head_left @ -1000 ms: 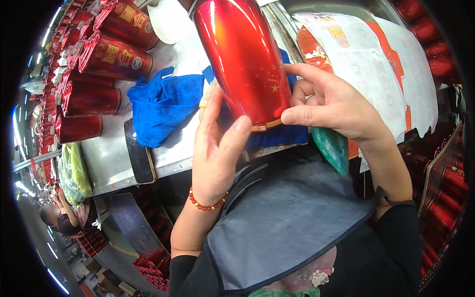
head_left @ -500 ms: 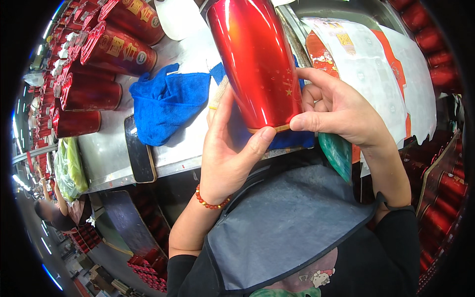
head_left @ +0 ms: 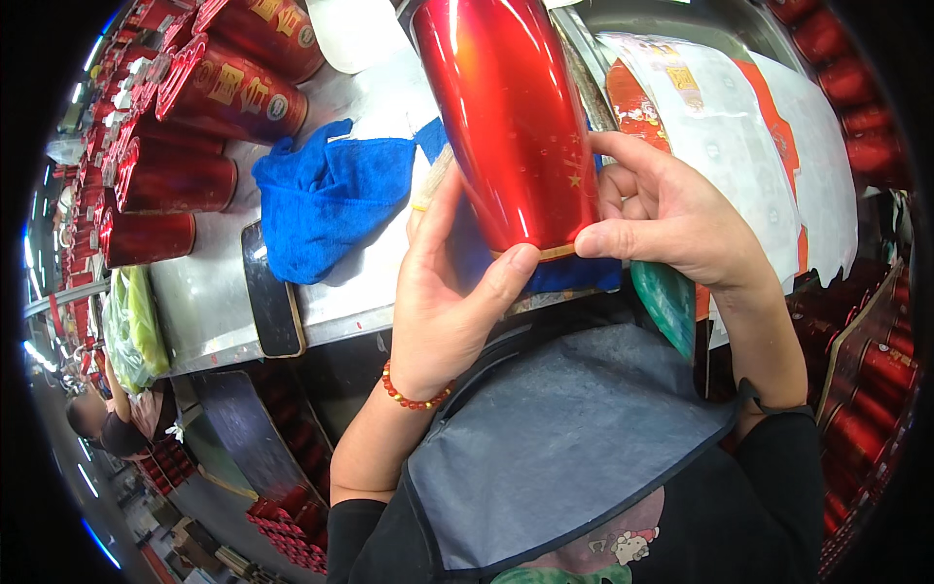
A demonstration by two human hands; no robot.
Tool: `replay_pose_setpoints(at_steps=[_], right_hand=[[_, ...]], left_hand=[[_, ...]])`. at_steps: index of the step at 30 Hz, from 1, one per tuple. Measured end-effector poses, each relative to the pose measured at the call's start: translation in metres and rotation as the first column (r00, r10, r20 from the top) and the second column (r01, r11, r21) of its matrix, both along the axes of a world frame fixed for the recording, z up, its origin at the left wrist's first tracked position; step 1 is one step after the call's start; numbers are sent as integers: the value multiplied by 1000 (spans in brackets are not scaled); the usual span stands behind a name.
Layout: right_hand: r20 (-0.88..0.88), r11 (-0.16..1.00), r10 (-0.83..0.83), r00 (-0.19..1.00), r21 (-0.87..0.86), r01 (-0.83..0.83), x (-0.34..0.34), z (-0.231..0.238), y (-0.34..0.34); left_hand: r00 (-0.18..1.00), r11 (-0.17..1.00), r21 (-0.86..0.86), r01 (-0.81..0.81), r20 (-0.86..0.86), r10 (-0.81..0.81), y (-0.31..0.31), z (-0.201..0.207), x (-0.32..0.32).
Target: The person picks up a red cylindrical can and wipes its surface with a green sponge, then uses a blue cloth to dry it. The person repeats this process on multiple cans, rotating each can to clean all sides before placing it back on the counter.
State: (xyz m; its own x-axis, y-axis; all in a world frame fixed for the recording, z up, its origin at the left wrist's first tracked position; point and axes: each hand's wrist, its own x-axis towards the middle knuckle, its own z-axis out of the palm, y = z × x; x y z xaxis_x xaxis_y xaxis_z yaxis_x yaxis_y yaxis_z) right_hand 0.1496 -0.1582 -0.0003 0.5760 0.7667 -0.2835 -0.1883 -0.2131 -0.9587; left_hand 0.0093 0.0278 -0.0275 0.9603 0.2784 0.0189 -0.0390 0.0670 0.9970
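A glossy red bottle (head_left: 511,117) with a narrow gold band at its near end and small gold stars on its right side is held between both hands. My left hand (head_left: 452,273) is closed on its lower left edge, thumb at the gold band. A pale covering sits on one left finger. On the other side my right hand (head_left: 671,214) grips the bottle with thumb and forefinger, its other fingers curled. Beneath the bottle lies blue cloth (head_left: 574,277). Its far end runs out of view.
A crumpled blue towel (head_left: 321,204) and a dark phone (head_left: 272,302) lie left on the metal table (head_left: 209,311). Printed red bottles (head_left: 238,92) stand at the far left. White film sheets (head_left: 725,127) and a green object (head_left: 664,297) are right. Another person (head_left: 122,423) is at far left.
The bottle has turned slightly in my hands, and its gold stars sit farther toward the right edge. Both hands keep their hold. The view has shifted a little.
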Motion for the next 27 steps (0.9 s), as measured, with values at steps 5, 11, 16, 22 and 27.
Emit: replay_pose_setpoints(at_steps=[5, 11, 16, 22, 27], right_hand=[[-85, 992, 79, 993, -88, -86, 6, 9, 0], [-15, 999, 7, 1000, 35, -6, 2, -3, 0], [-41, 999, 12, 999, 36, -11, 2, -2, 1], [-28, 1000, 19, 999, 19, -18, 4, -2, 0], [-64, 1000, 18, 998, -2, -18, 3, 2, 2]], left_hand=[[1000, 997, -71, -17, 2, 17, -6, 6, 2], [1000, 1000, -14, -11, 2, 11, -4, 6, 3], [999, 999, 24, -23, 31, 22, -3, 5, 4], [999, 997, 76, -30, 32, 28, -2, 2, 4], [983, 950, 265, -165, 120, 137, 1, -17, -12]])
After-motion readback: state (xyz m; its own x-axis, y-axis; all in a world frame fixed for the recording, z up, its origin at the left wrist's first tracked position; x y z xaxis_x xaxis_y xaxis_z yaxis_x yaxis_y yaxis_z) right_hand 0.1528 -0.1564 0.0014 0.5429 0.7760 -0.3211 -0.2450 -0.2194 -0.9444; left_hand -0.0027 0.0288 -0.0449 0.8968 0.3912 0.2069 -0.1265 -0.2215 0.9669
